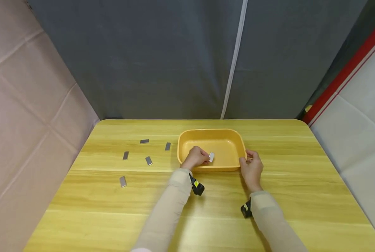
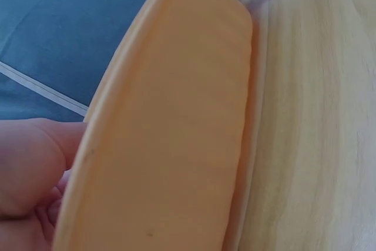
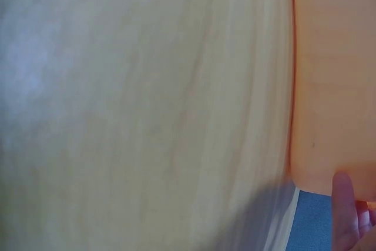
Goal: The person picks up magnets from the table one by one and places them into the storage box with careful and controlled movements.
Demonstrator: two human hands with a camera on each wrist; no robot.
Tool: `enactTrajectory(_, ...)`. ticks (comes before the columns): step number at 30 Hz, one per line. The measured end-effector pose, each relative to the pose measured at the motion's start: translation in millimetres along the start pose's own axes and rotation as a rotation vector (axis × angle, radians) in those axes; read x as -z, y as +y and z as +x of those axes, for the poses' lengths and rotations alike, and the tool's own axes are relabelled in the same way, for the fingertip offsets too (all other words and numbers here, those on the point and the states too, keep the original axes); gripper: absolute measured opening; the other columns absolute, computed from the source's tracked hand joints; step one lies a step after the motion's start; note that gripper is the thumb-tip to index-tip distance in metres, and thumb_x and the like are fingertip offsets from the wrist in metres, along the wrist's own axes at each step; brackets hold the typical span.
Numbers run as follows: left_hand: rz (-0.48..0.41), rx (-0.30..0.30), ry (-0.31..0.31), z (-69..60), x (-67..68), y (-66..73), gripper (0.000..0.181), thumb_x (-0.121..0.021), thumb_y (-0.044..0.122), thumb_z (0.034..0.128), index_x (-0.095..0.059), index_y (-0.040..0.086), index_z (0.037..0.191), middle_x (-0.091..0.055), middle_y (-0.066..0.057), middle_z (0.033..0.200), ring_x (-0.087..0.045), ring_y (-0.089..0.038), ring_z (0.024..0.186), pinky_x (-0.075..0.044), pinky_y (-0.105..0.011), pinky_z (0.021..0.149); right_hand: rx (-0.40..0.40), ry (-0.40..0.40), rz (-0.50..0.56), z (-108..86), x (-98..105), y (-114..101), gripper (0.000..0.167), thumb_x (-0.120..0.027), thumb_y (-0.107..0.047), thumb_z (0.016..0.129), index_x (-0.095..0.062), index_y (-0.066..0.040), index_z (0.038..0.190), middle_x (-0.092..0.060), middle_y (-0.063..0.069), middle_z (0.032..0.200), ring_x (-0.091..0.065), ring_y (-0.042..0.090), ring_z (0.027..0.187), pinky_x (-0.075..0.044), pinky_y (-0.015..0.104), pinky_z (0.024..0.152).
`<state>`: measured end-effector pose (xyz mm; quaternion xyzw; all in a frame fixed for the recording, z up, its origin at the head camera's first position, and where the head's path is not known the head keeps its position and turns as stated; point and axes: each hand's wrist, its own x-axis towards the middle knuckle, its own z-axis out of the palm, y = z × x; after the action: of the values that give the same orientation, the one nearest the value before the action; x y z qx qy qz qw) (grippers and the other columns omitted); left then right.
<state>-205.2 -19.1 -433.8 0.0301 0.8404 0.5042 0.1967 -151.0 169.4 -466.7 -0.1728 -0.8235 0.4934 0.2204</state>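
A yellow-orange plastic tub (image 1: 210,169) with rounded corners rests on the wooden table. My left hand (image 1: 195,157) reaches over its front rim and pinches a small whitish rectangular piece (image 1: 211,156) inside the tub. From the left wrist, the tub's outer wall (image 2: 167,116) hides most of this hand (image 2: 29,171) and the piece does not show. At the front right corner, my right hand (image 1: 252,170) grips the rim between thumb and fingers. Part of that hand (image 3: 349,227) appears against the tub wall (image 3: 335,86) in the right wrist view.
Several small grey rectangular pieces lie scattered left of the tub, among them one near its left side (image 1: 167,146) and one closest to me (image 1: 123,181). A dark grey curtain (image 1: 162,63) hangs behind the table's far edge. Pale cloth walls stand on both sides.
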Motion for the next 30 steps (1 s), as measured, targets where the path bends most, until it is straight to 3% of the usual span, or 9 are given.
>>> enactTrajectory(8, 0.101, 0.025, -0.004, 4.3, -3.2, -0.8, 0.008, -0.061, -0.001, 0.0755, -0.067, -0.005, 0.077, -0.065, -0.014, 0.067, -0.063, -0.019, 0.059, -0.048, -0.019, 0.054, -0.006, -0.005, 0.007, 0.3, 0.9, 2.4, 0.03, -0.053, -0.002, 0.077, -0.055, 0.003, 0.107, -0.057, 0.018, 0.096, -0.058, 0.028, 0.081, -0.035, 0.004, 0.054)
enactTrajectory(15, 0.277, -0.022, 0.013, 6.1, -4.3, -1.0, 0.01, -0.062, 0.004, 0.0709, -0.069, 0.001, 0.064, -0.064, -0.007, 0.061, -0.052, -0.01, 0.051, -0.041, -0.018, 0.051, -0.005, 0.006, 0.018, 1.1, 0.9, 1.7, 0.03, -0.053, 0.0, 0.076, -0.055, 0.004, 0.106, -0.057, 0.02, 0.095, -0.058, 0.028, 0.08, -0.035, 0.003, 0.054)
enactTrajectory(23, 0.262, -0.005, 0.017, 7.3, -5.3, -1.2, 0.011, -0.062, 0.004, 0.0732, -0.069, 0.0, 0.066, -0.064, -0.009, 0.06, -0.056, -0.011, 0.051, -0.043, -0.018, 0.056, -0.015, 0.004, 0.017, 1.0, 0.2, 2.1, 0.031, -0.053, -0.001, 0.076, -0.055, 0.003, 0.106, -0.058, 0.018, 0.095, -0.058, 0.027, 0.079, -0.035, 0.003, 0.053)
enactTrajectory(30, 0.235, 0.033, 0.006, 8.3, -5.9, -0.4, 0.014, -0.058, 0.002, 0.0752, -0.068, -0.002, 0.066, -0.065, -0.012, 0.062, -0.063, -0.022, 0.059, -0.045, -0.019, 0.053, -0.016, -0.001, 0.016, 0.6, 0.1, 2.7, 0.031, -0.053, -0.001, 0.076, -0.055, 0.003, 0.107, -0.058, 0.018, 0.095, -0.059, 0.027, 0.08, -0.036, 0.004, 0.053)
